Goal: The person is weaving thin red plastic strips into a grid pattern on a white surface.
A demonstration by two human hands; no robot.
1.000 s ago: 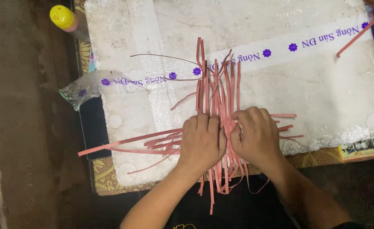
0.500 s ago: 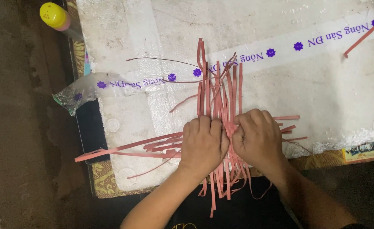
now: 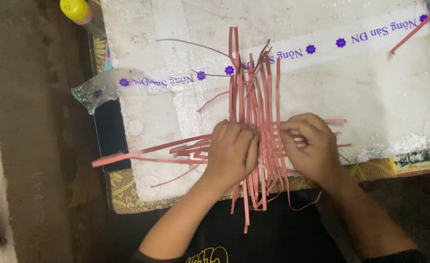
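Note:
A loose weave of thin pink strips (image 3: 254, 97) lies on a white foam board (image 3: 371, 92). Upright strips run from the board's middle down past its near edge; crosswise strips stick out to the left (image 3: 142, 153) and right. My left hand (image 3: 232, 151) presses flat on the crossing strips at the weave's left side. My right hand (image 3: 310, 143) pinches strips at the weave's right side, fingertips curled toward the woven centre. A gap between the hands shows the woven part.
Clear printed tape (image 3: 142, 83) crosses the foam board and hangs off its left edge. A yellow-capped bottle (image 3: 78, 12) lies at the top left. A patterned cloth (image 3: 127, 192) sits under the board. Another pink strip (image 3: 414, 29) rests at the top right.
My hands have moved slightly apart, uncovering the woven centre. My right hand's fingers now curl in on the strips. The view has shifted a little.

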